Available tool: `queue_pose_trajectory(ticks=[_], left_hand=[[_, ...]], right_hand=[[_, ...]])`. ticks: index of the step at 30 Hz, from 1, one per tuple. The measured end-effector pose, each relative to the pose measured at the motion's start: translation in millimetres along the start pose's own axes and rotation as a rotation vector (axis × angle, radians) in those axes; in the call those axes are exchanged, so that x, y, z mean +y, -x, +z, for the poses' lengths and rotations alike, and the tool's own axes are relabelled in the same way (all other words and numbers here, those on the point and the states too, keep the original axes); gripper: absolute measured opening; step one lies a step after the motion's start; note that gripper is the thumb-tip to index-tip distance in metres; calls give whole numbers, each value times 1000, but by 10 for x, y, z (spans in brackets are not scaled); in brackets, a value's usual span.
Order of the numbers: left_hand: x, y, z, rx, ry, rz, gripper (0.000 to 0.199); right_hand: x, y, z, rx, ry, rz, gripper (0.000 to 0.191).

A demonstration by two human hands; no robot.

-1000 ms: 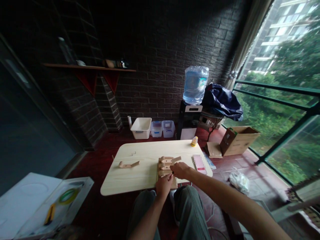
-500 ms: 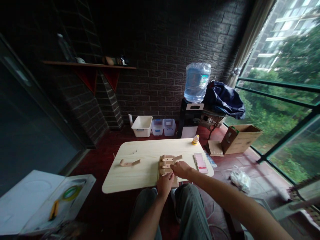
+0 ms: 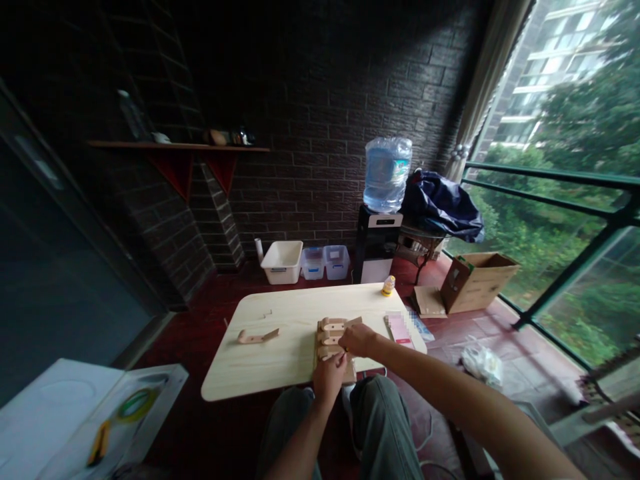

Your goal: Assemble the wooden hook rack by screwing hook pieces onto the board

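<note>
Fingers (image 3: 342, 361) of the left hand (image 3: 327, 375) and right hand (image 3: 359, 339), curled inward, almost meet over the near part of the wooden assembly (image 3: 331, 341) at the front edge of the desk (image 3: 270, 363); whether they pinch anything cannot be told. The assembly's long axis points away from the body, left hand nearer.

Against the dark brick wall (image 3: 305, 187), three bins (image 3: 281, 275) near a dispenser (image 3: 376, 250) topped with a water jug (image 3: 387, 177); by the window (image 3: 565, 140), a cardboard box (image 3: 480, 290); left, a shelf (image 3: 177, 145).
</note>
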State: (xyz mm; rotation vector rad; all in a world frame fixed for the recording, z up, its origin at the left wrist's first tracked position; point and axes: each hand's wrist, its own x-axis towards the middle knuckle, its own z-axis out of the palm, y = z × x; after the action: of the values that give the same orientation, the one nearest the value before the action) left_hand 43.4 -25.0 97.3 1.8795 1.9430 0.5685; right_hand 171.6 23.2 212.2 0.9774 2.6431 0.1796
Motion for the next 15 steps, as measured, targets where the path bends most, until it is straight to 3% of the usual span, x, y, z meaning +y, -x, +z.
queue_pose_trajectory(ticks=[7, 15], left_hand=[[-54, -34, 72, -16, -29, 14, 24], [-45, -69, 73, -30, -16, -20, 28]], right_hand=[[-40, -33, 103, 6, -77, 15, 22], [-27, -166, 255, 47, -193, 290, 25]])
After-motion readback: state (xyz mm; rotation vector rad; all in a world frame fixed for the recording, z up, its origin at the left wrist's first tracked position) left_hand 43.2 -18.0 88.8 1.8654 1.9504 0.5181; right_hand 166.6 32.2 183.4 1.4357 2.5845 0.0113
